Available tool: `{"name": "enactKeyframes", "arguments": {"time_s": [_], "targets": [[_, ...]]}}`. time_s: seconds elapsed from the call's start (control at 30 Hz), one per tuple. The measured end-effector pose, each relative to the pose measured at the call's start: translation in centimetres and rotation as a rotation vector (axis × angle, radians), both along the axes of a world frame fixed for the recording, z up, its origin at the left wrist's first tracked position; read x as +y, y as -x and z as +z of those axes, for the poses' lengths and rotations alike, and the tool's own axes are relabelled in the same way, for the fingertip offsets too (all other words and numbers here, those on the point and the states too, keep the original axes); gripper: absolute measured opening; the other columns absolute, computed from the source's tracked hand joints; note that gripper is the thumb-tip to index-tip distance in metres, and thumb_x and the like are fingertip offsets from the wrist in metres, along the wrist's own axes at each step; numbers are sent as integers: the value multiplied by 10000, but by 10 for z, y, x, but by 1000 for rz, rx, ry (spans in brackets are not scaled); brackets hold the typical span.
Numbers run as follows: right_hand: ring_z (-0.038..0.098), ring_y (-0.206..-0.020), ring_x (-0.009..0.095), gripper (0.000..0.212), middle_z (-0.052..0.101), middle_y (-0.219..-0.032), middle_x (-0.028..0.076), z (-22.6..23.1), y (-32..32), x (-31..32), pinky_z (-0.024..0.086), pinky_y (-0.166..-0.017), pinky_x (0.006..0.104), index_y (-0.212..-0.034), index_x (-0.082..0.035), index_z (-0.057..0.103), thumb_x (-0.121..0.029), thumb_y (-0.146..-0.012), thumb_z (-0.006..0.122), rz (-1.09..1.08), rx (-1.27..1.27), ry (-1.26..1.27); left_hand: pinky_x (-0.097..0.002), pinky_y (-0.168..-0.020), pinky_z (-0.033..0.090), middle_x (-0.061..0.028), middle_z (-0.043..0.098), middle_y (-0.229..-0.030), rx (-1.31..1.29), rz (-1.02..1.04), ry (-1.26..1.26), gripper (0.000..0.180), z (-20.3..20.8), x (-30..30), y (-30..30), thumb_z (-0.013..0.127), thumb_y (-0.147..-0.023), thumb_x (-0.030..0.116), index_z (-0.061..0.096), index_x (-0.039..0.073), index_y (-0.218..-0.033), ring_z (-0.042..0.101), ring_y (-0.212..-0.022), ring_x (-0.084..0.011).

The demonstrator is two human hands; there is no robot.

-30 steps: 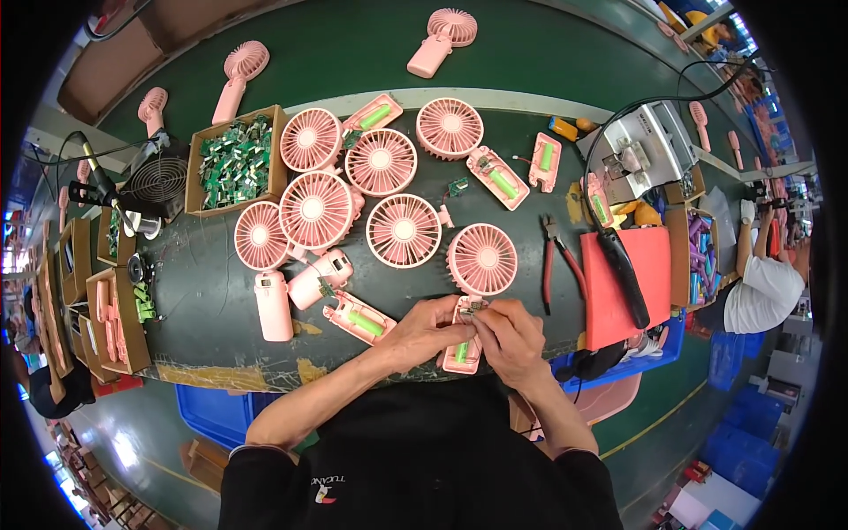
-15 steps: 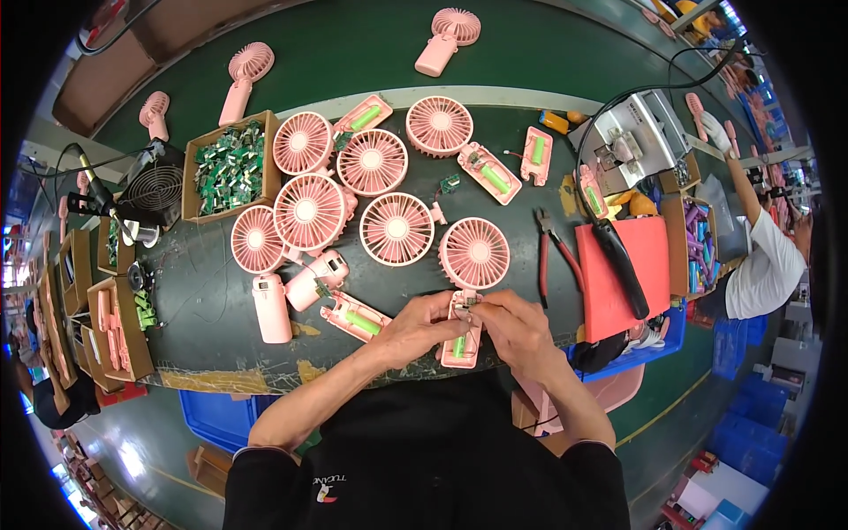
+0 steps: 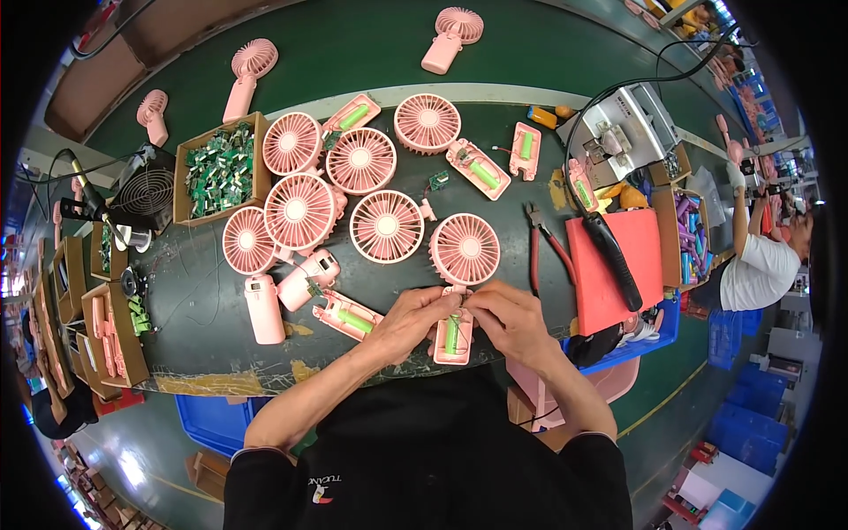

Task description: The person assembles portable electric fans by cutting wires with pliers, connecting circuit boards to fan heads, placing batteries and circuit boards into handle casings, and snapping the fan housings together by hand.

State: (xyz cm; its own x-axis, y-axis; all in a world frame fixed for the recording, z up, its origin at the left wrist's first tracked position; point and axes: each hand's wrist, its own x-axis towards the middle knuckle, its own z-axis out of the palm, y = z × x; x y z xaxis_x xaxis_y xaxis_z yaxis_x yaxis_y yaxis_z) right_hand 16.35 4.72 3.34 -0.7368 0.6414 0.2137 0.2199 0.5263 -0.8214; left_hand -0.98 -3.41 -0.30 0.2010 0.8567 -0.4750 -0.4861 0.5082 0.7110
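Observation:
A pink handheld fan lies at the near edge of the bench. Its opened handle points toward me, showing a green battery cell and thin wires. My left hand is closed on the handle's left side, thumb across its upper part. From the right, my right hand pinches at the top of the handle, just below the fan head; the small part between those fingertips is hidden. Left of my left hand rests another pink handle shell with a green cell.
Several pink fans crowd the bench's middle. A carton of green circuit boards stands at the left. To the right lie red-handled cutters, a red pad with a black-handled tool, and a carton of purple cells. A co-worker sits far right.
The whole view has shifted slightly. My right fingertips have moved up the handle toward the fan's neck, uncovering more of the green cell. The co-worker at the right has shifted posture.

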Motion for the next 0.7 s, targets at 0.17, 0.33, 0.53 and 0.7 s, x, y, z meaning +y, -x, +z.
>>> {"name": "enactKeyframes", "arguments": {"time_s": [0.17,0.33,0.53,0.7], "targets": [[634,-706,299,168,620,-837,128,-4,-1,2,503,-588,367,-952,-6,642,28,-792,679,27,30,-102,-223,-476,447,-58,637,-854,-29,24,43,348,7,2,-1,517,-998,299,607,-34,-1044,584,-637,-87],[635,-689,269,219,631,-863,118,-5,-4,6,502,-588,345,-987,-10,626,27,-782,693,23,45,-46,-233,-440,459,-70,639,-844,21,-59,66,360,16,8,5,540,-983,307,615,-41,-1035,597,-600,-108],[603,-669,102,103,648,-862,67,-9,-19,2,476,-582,240,-921,30,642,40,-821,663,-268,130,438,-231,-431,472,-68,654,-789,150,-63,62,330,20,13,1,582,-958,265,653,-52,-1016,612,-597,-108],[581,-642,79,92,653,-798,45,-10,-23,-2,463,-569,226,-949,36,653,-8,-870,639,-279,60,708,-227,-453,471,-61,670,-776,203,-12,-52,305,16,11,-3,585,-956,240,671,-47,-1012,603,-586,-93]]}}
